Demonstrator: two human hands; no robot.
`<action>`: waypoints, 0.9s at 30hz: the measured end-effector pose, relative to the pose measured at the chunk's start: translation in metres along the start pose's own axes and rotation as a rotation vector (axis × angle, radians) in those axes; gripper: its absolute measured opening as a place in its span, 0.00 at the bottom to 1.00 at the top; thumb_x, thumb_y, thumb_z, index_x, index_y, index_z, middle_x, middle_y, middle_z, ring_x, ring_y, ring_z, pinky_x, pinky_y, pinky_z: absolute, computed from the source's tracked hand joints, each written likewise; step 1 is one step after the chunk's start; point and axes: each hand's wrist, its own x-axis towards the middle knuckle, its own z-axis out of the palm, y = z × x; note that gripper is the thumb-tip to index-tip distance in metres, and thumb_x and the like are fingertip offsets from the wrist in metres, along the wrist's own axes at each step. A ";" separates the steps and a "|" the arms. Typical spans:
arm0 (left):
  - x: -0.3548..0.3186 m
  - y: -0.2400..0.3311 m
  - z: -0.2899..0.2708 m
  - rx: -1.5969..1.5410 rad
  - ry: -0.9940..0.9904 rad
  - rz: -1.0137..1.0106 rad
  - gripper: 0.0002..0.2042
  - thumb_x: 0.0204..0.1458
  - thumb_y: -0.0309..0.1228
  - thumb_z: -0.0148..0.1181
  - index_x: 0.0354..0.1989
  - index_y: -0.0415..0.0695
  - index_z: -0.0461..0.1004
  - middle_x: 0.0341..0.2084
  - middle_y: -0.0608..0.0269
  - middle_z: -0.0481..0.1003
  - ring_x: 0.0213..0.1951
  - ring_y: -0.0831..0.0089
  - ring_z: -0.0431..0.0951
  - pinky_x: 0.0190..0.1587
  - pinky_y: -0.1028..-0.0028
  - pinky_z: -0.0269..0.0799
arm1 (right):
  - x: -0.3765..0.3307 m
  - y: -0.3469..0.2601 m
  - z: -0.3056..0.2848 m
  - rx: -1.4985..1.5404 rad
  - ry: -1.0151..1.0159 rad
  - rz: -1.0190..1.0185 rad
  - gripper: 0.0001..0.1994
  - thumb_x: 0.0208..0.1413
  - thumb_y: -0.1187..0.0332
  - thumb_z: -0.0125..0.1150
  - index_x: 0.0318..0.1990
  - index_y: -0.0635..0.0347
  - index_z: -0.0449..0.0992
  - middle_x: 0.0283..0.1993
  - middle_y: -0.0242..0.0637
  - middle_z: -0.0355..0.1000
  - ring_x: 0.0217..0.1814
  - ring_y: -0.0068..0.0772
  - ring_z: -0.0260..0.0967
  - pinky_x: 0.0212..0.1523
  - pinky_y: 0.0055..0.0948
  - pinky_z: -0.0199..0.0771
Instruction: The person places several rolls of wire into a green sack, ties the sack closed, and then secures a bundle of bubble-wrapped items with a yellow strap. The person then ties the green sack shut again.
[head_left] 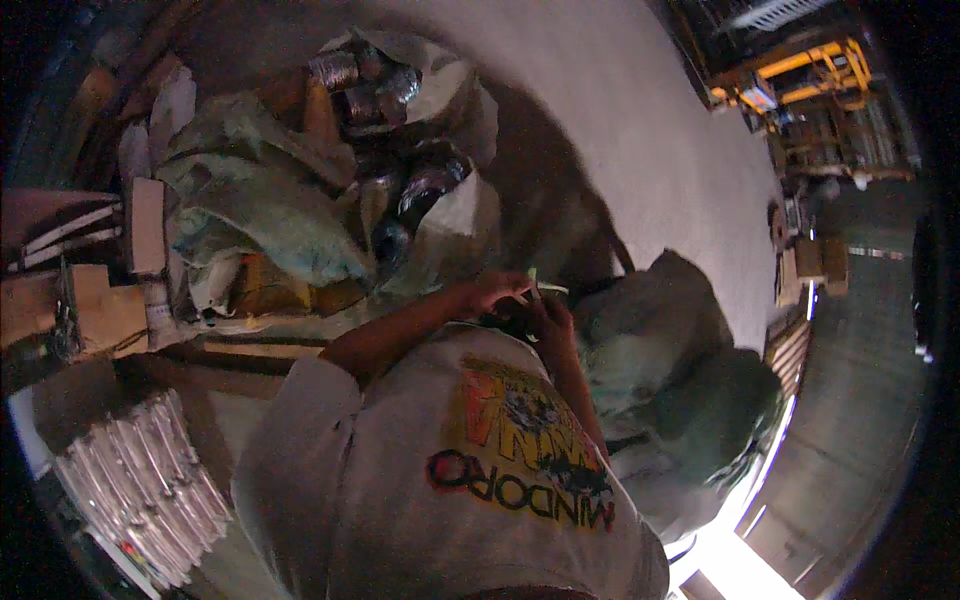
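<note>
In front of my chest my two hands meet, fingers bent and close together. My left hand (497, 291) reaches in from the left with its fingers pinched. My right hand (552, 316) is beside it, fingers folded. Between them a small pale strip with a greenish end (551, 288) sticks out; its kind is too small and dim to tell. Below the fingers lies dark shadow. Just past my hands stands an open sack (482, 220) with dark, shiny wrapped bundles (430, 187) in it. To the right of my right hand a bulging grey-green sack (650, 330) stands close.
Another open sack (455, 95) with shiny rolls (385, 95) stands farther off. A green sack (265, 200) slumps at the left, near cardboard boxes (105, 305). A stack of pale bundles (145, 485) sits at lower left. Yellow metal frames (820, 75) stand far right.
</note>
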 end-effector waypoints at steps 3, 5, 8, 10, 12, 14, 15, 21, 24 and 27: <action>0.035 0.062 -0.012 0.029 0.322 0.243 0.19 0.60 0.45 0.55 0.49 0.42 0.73 0.33 0.68 0.73 0.33 0.77 0.73 0.32 0.73 0.70 | 0.091 -0.039 -0.032 -0.271 -0.249 -0.065 0.15 0.61 0.61 0.59 0.48 0.62 0.72 0.35 0.29 0.71 0.31 0.19 0.64 0.29 0.25 0.63; 0.073 0.101 -0.029 0.140 0.426 0.037 0.17 0.60 0.43 0.55 0.48 0.41 0.73 0.33 0.68 0.73 0.35 0.78 0.73 0.32 0.73 0.70 | 0.162 -0.058 -0.068 -0.429 -0.373 -0.022 0.14 0.61 0.61 0.59 0.48 0.62 0.72 0.36 0.30 0.72 0.31 0.20 0.65 0.28 0.24 0.64; 0.145 0.141 -0.042 0.092 0.562 0.079 0.16 0.59 0.41 0.56 0.46 0.41 0.73 0.34 0.67 0.74 0.36 0.76 0.73 0.33 0.72 0.70 | 0.273 -0.096 -0.131 -0.552 -0.457 0.170 0.14 0.61 0.62 0.58 0.48 0.61 0.73 0.35 0.32 0.72 0.31 0.22 0.67 0.26 0.25 0.67; 0.196 0.165 -0.045 0.061 0.761 0.139 0.17 0.58 0.41 0.57 0.47 0.41 0.72 0.35 0.64 0.73 0.37 0.72 0.73 0.35 0.70 0.71 | 0.338 -0.130 -0.168 -0.462 -0.433 0.275 0.14 0.61 0.61 0.57 0.47 0.61 0.73 0.34 0.33 0.72 0.31 0.23 0.68 0.26 0.26 0.70; 0.242 0.189 -0.048 0.066 0.938 0.160 0.18 0.57 0.41 0.58 0.47 0.41 0.72 0.37 0.61 0.73 0.38 0.68 0.73 0.37 0.67 0.71 | 0.400 -0.179 -0.201 -0.304 -0.361 0.347 0.15 0.60 0.59 0.57 0.47 0.60 0.74 0.33 0.34 0.72 0.30 0.25 0.69 0.25 0.27 0.73; 0.272 0.210 -0.061 0.095 1.114 0.178 0.19 0.55 0.42 0.59 0.48 0.41 0.71 0.39 0.58 0.73 0.39 0.63 0.74 0.39 0.65 0.72 | 0.458 -0.240 -0.225 -0.363 -0.364 0.289 0.15 0.60 0.58 0.56 0.47 0.59 0.74 0.33 0.35 0.72 0.29 0.25 0.69 0.23 0.26 0.73; 0.282 0.218 -0.071 0.125 1.213 0.187 0.19 0.55 0.42 0.60 0.48 0.41 0.71 0.39 0.56 0.73 0.40 0.61 0.74 0.40 0.63 0.72 | 0.491 -0.274 -0.230 -0.461 -0.436 0.188 0.16 0.60 0.58 0.55 0.47 0.59 0.75 0.32 0.35 0.72 0.28 0.25 0.69 0.22 0.25 0.72; 0.275 0.257 -0.178 0.460 1.850 0.084 0.24 0.51 0.43 0.62 0.50 0.39 0.69 0.45 0.48 0.72 0.47 0.49 0.73 0.48 0.56 0.72 | 0.644 -0.440 -0.104 -0.647 -0.461 -0.008 0.14 0.62 0.56 0.55 0.46 0.57 0.75 0.28 0.29 0.68 0.25 0.19 0.63 0.24 0.20 0.65; 0.243 0.287 -0.247 0.054 1.995 0.475 0.28 0.51 0.44 0.62 0.54 0.38 0.66 0.51 0.42 0.69 0.55 0.46 0.69 0.54 0.56 0.69 | 0.665 -0.484 -0.006 -0.612 -0.579 -0.010 0.19 0.62 0.60 0.57 0.58 0.55 0.68 0.30 0.29 0.68 0.25 0.18 0.59 0.25 0.21 0.63; 0.209 0.306 -0.304 0.478 2.150 -0.033 0.32 0.51 0.45 0.62 0.60 0.38 0.61 0.55 0.38 0.66 0.58 0.44 0.67 0.55 0.55 0.68 | 0.654 -0.492 0.063 -0.709 -0.704 -0.134 0.25 0.62 0.61 0.56 0.65 0.52 0.60 0.30 0.30 0.67 0.25 0.18 0.60 0.26 0.21 0.63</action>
